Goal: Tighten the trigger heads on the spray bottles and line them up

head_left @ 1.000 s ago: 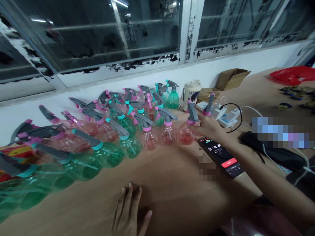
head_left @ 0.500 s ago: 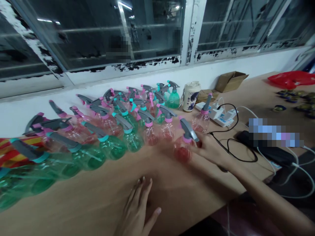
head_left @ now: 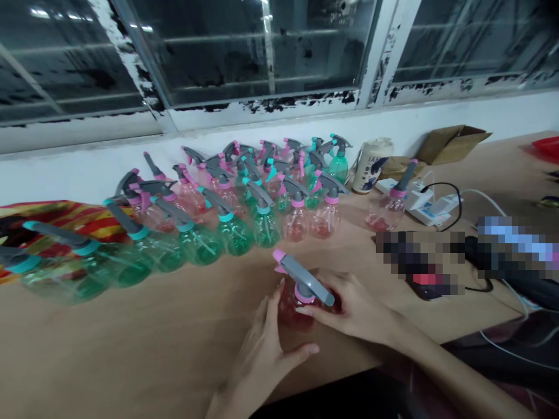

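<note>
A pink spray bottle (head_left: 293,311) with a grey and pink trigger head stands on the table in front of me. My right hand (head_left: 356,305) is wrapped around its right side, thumb near the pink collar. My left hand (head_left: 264,349) is at its left side with fingers apart and thumb stretched out; its index fingertip is close to the bottle, and whether it touches I cannot tell. Beyond my hands stand several green spray bottles (head_left: 236,234) and several pink spray bottles (head_left: 297,224). Another pink spray bottle (head_left: 385,212) stands apart on the right.
Along the wall are a printed cup (head_left: 369,169), an open cardboard box (head_left: 449,145) and a white power strip (head_left: 430,209) with cables. A dark flat device (head_left: 430,288), partly blurred out, lies right of my hands. A red and yellow striped cloth (head_left: 94,218) is at the left.
My right hand has brought the pink spray bottle nearer and leftward across the table. My left hand has risen to the bottle's left side. The view has shifted left, and the dark flat device now shows.
</note>
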A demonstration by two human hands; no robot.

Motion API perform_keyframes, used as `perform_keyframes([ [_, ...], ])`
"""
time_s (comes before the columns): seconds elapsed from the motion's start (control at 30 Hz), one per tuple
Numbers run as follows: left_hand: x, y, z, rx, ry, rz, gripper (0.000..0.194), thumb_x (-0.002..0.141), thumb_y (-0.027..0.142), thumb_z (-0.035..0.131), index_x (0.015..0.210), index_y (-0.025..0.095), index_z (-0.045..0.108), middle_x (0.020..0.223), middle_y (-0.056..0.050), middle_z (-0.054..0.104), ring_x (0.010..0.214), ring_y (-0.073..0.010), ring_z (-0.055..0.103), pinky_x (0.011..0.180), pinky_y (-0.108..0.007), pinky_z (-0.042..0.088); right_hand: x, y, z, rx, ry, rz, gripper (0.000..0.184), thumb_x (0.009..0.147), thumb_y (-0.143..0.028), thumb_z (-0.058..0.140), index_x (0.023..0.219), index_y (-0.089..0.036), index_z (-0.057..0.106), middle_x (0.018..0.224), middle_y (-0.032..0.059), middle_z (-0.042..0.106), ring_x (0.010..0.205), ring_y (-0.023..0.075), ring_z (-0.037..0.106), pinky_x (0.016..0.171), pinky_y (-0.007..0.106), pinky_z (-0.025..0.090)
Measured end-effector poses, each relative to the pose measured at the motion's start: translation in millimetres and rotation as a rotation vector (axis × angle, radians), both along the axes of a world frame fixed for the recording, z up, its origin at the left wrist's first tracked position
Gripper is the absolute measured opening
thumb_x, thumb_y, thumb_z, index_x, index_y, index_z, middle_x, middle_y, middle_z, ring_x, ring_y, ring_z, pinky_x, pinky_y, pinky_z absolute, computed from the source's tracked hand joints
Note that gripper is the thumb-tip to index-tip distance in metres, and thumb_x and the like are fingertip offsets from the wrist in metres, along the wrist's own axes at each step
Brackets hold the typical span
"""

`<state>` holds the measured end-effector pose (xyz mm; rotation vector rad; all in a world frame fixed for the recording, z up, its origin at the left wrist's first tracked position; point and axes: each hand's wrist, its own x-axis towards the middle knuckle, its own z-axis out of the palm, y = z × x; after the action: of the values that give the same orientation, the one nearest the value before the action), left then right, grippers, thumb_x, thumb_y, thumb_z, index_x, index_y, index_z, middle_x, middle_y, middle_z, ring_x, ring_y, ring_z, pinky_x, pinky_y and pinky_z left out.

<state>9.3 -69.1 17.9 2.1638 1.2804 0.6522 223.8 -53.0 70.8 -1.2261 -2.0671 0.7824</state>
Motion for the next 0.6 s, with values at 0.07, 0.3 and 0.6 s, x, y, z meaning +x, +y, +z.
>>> perform_keyframes([
  [0.07, -2, -3, -3.9, -0.058, -0.083, 0.02, 0.084, 0.079, 0.045, 0.068, 0.145, 0.03, 0.019, 0.137, -0.012, 0.046, 0.123, -0.0335, 0.049, 0.097, -0.054, 0.044, -5, -3, -1.8, 0.024, 0.005, 0.008, 0.022, 0.084, -0.04, 0.061, 0.093, -0.02, 0.064, 0.08, 0.0028, 0.069, 0.067, 0.0154, 0.062, 0.064, 0.029, 0.046],
  [0.3, -4, -3, 3.2, -0.097, -0.164, 0.005, 0.065, 0.082, 0.031, 0.066, 0.137, 0.028, 0.032, 0.129, -0.009, 0.053, 0.115, -0.028, 0.056, 0.094, -0.047, 0.047, -11, -7, 2.4, 0.103, -0.002, -0.017, 0.029, 0.077, -0.044, 0.069, 0.092, -0.02, 0.063, 0.088, 0.0035, 0.066, 0.08, 0.0187, 0.062, 0.072, 0.033, 0.049],
  [0.6, 2, 4, 13.1, -0.047, -0.032, -0.118, 0.062, 0.08, 0.035, 0.07, 0.131, 0.023, 0.037, 0.12, -0.01, 0.058, 0.109, -0.0299, 0.06, 0.088, -0.045, 0.05, -23, 5, -2.5, 0.231, 0.164, -0.051, 0.052, 0.077, -0.036, 0.071, 0.124, -0.026, 0.052, 0.111, 0.0061, 0.059, 0.103, 0.0238, 0.058, 0.087, 0.04, 0.05],
])
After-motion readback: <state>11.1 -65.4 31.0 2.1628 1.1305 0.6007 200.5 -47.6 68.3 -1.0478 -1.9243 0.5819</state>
